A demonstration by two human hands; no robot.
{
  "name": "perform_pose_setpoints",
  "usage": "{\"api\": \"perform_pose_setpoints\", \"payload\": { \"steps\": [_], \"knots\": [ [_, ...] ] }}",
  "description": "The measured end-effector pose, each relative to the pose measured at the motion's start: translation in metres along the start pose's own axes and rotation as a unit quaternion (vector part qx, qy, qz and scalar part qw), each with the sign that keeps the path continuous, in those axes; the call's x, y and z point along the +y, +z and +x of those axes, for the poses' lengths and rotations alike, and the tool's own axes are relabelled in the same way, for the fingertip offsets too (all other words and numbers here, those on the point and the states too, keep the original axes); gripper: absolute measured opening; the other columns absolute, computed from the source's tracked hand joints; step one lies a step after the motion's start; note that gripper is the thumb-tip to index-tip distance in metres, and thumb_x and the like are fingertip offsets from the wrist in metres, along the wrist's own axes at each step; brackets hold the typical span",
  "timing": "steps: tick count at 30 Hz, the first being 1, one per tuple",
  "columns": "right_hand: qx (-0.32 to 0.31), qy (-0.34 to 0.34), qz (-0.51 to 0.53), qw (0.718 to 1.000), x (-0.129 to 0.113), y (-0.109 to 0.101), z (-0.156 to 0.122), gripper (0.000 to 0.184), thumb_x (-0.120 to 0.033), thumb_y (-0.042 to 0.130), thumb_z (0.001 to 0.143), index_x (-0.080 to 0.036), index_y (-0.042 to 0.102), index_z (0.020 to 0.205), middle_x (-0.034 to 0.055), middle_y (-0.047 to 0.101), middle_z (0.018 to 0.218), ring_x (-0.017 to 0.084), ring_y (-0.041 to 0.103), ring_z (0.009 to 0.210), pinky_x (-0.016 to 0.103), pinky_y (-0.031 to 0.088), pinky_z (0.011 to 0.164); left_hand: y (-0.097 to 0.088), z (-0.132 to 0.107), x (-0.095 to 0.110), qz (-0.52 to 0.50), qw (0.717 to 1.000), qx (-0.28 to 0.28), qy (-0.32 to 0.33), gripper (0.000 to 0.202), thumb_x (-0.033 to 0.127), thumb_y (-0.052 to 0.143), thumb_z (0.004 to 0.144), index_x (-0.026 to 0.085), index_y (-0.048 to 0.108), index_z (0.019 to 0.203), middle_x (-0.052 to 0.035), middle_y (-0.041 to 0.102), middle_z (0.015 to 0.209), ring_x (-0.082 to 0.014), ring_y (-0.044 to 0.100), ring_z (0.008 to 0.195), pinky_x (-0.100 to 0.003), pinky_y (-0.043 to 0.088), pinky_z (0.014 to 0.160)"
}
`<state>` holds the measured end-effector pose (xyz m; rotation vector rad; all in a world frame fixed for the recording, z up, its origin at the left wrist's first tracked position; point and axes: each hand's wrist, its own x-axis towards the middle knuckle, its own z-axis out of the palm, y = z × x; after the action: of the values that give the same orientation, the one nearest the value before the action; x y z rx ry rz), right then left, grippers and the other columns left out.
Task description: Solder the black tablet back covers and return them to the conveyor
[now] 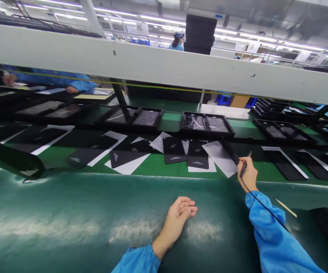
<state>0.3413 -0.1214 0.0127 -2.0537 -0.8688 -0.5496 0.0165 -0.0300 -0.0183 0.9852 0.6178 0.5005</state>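
Note:
My left hand rests on the dark green conveyor belt, fingers loosely curled together, nothing visible in it. My right hand reaches forward to the belt's far edge and grips a thin black pen-like tool with a black cord trailing over my blue sleeve. Just beyond the right hand lie black rectangular panels and white sheets on the green bench.
Black trays holding panels line the far side of the bench. A white beam crosses overhead. A thin wooden stick lies on the belt at right. Other workers in blue sit at the far left and in the background.

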Motion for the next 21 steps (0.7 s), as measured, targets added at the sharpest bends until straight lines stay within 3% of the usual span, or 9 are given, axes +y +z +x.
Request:
{"api": "perform_pose_setpoints", "payload": {
  "steps": [4,8,10,12,14,16,18,21],
  "knots": [
    [0.124,0.002,0.026,0.992,0.001,-0.039,0.02,0.035,-0.043,0.042,0.098,-0.016,0.063,0.101,0.0101,0.064,0.095,0.024,0.063,0.086,0.036,0.047,0.083,0.0,0.0,-0.002,-0.008,1.0,0.003,0.005,0.042,0.042,0.084,0.073,0.017,0.061,0.098,-0.0137,0.072,0.106,-0.0237,0.073,0.089,-0.038,0.057,0.083],
    [0.159,-0.003,0.073,0.985,-0.009,-0.063,0.011,0.031,-0.048,0.054,0.094,-0.018,0.063,0.096,0.0108,0.068,0.097,0.026,0.066,0.09,0.038,0.05,0.085,-0.002,-0.001,0.0,-0.021,0.999,0.013,0.039,0.046,0.046,0.081,0.075,0.018,0.06,0.105,-0.0149,0.072,0.107,-0.0259,0.073,0.091,-0.042,0.056,0.086],
    [0.1,-0.006,0.112,0.989,-0.017,-0.067,-0.008,0.028,-0.047,0.061,0.091,-0.019,0.063,0.091,0.0078,0.071,0.092,0.025,0.069,0.087,0.036,0.052,0.083,-0.004,-0.002,0.002,-0.022,0.996,0.046,0.074,0.047,0.047,0.078,0.079,0.018,0.059,0.11,-0.0158,0.072,0.114,-0.0265,0.071,0.099,-0.042,0.054,0.093],
    [-0.013,0.003,0.162,0.987,-0.027,-0.065,-0.033,0.025,-0.045,0.064,0.09,-0.02,0.064,0.088,0.0056,0.074,0.088,0.023,0.07,0.086,0.034,0.053,0.08,-0.007,-0.002,0.004,-0.025,0.993,0.073,0.094,0.048,0.047,0.075,0.082,0.02,0.059,0.118,-0.0156,0.069,0.124,-0.0261,0.068,0.109,-0.04,0.05,0.099],
    [-0.132,0.017,0.205,0.97,-0.038,-0.061,-0.057,0.021,-0.042,0.062,0.092,-0.021,0.063,0.088,0.0051,0.075,0.09,0.022,0.071,0.086,0.032,0.054,0.078,-0.007,-0.001,0.005,-0.038,0.994,0.062,0.082,0.051,0.045,0.075,0.082,0.021,0.058,0.123,-0.0144,0.069,0.126,-0.0265,0.067,0.112,-0.039,0.05,0.099],
    [-0.201,0.017,0.224,0.953,-0.047,-0.055,-0.073,0.019,-0.039,0.059,0.094,-0.021,0.065,0.092,0.0056,0.076,0.095,0.022,0.072,0.088,0.032,0.056,0.08,-0.006,-0.001,0.006,-0.049,0.997,0.03,0.06,0.047,0.043,0.077,0.08,0.019,0.062,0.117,-0.0133,0.072,0.12,-0.0277,0.068,0.11,-0.039,0.052,0.096],
    [-0.203,-0.011,0.214,0.955,-0.053,-0.052,-0.08,0.019,-0.037,0.06,0.095,-0.022,0.068,0.101,0.0067,0.076,0.102,0.023,0.073,0.093,0.036,0.056,0.085,-0.003,-0.002,0.006,-0.053,0.998,0.013,0.045,0.039,0.041,0.078,0.078,0.018,0.064,0.106,-0.0119,0.075,0.11,-0.0279,0.07,0.104,-0.037,0.053,0.091],
    [-0.138,-0.067,0.19,0.97,-0.059,-0.055,-0.082,0.02,-0.033,0.061,0.094,-0.022,0.072,0.107,0.0072,0.076,0.103,0.024,0.073,0.092,0.039,0.057,0.089,0.001,-0.004,0.006,-0.058,0.998,0.018,0.014,0.039,0.04,0.079,0.076,0.019,0.061,0.104,-0.007,0.077,0.095,-0.0249,0.073,0.089,-0.035,0.056,0.082]
  ]
}}
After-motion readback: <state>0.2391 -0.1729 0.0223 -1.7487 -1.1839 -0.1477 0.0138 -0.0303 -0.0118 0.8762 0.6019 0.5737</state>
